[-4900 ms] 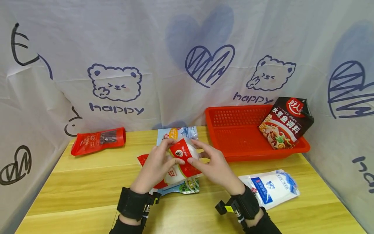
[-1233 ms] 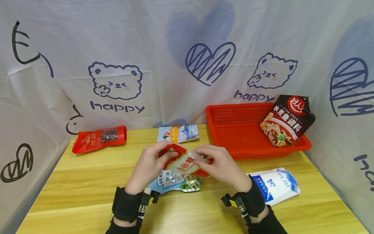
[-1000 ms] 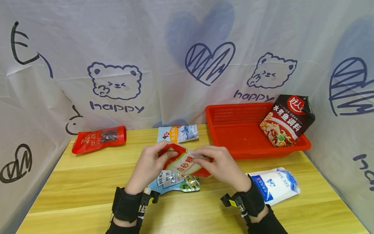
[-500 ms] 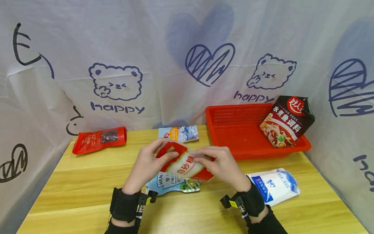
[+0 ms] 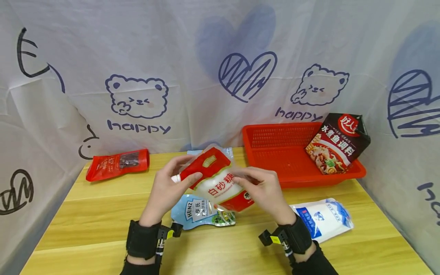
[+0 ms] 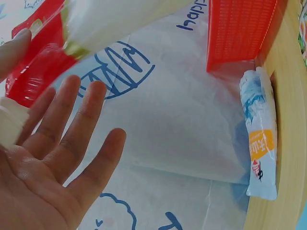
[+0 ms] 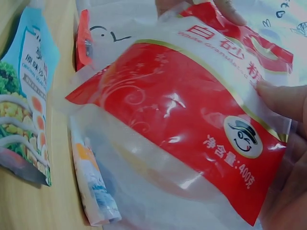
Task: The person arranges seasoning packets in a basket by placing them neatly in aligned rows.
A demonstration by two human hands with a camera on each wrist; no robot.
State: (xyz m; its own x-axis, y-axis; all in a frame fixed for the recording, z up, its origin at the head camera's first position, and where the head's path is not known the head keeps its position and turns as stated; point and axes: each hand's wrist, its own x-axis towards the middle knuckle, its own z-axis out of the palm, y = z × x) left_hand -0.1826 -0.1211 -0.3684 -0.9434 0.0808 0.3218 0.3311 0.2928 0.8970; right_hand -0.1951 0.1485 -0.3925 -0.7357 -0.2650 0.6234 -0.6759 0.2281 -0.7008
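Note:
A bag of white granulated sugar (image 5: 218,187), red and white with a clear edge, is held tilted between both hands over the middle of the table. My left hand (image 5: 163,193) holds its left end, thumb across the front. A white cap (image 6: 12,122) sits by that palm, and the other fingers (image 6: 91,108) spread behind the bag. My right hand (image 5: 268,189) pinches the right edge, with the thumb (image 7: 280,100) over the printed front. Below the bag lies a light-blue Heinz salad dressing pouch (image 5: 192,212). Behind it a blue-white packet (image 6: 259,139) is mostly hidden in the head view.
A red plastic basket (image 5: 275,183) stands at the back right, with a dark box of fish seasoning (image 5: 337,145) leaning inside. In front of it lies a white pouch with a blue label (image 5: 324,217). A red packet (image 5: 118,164) is at the back left, near the cloth wall (image 5: 137,46).
The sugar bag has been raised and turned so its front shows more fully, and it now covers most of the blue-white packet. My left hand has shifted left, and a white cap has come into view.

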